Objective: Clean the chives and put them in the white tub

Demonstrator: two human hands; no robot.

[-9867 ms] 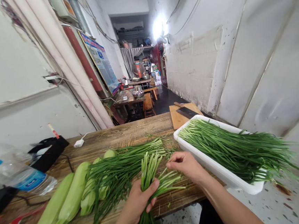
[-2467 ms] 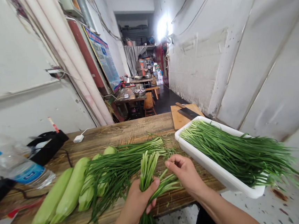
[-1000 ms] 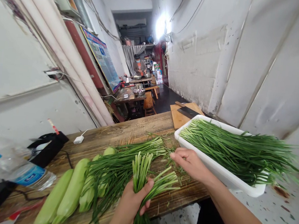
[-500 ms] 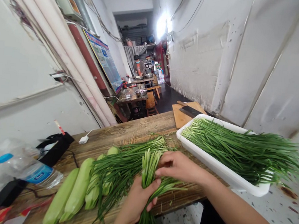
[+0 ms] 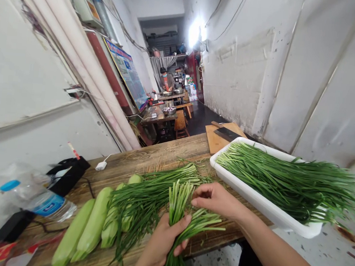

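Observation:
My left hand (image 5: 163, 241) is closed round a bunch of garlic chives (image 5: 177, 201), cut ends up, at the near edge of the wooden table (image 5: 150, 155). My right hand (image 5: 217, 198) pinches at the bunch's upper right side, fingertips together near the stalk ends. A loose pile of chives (image 5: 150, 190) lies on the table just left of the bunch. A white tray (image 5: 252, 199) full of chives (image 5: 287, 184) stands to the right.
Pale green gourds (image 5: 90, 227) lie at the left. A water bottle (image 5: 39, 199) and a black device (image 5: 68, 173) sit further left. A cutting board with a cleaver (image 5: 225, 133) lies behind the tray. A person stands far down the corridor (image 5: 167, 80).
My right hand went out toward the tray a second ago and came back to the top of the bunch. My left hand kept its hold on the bunch.

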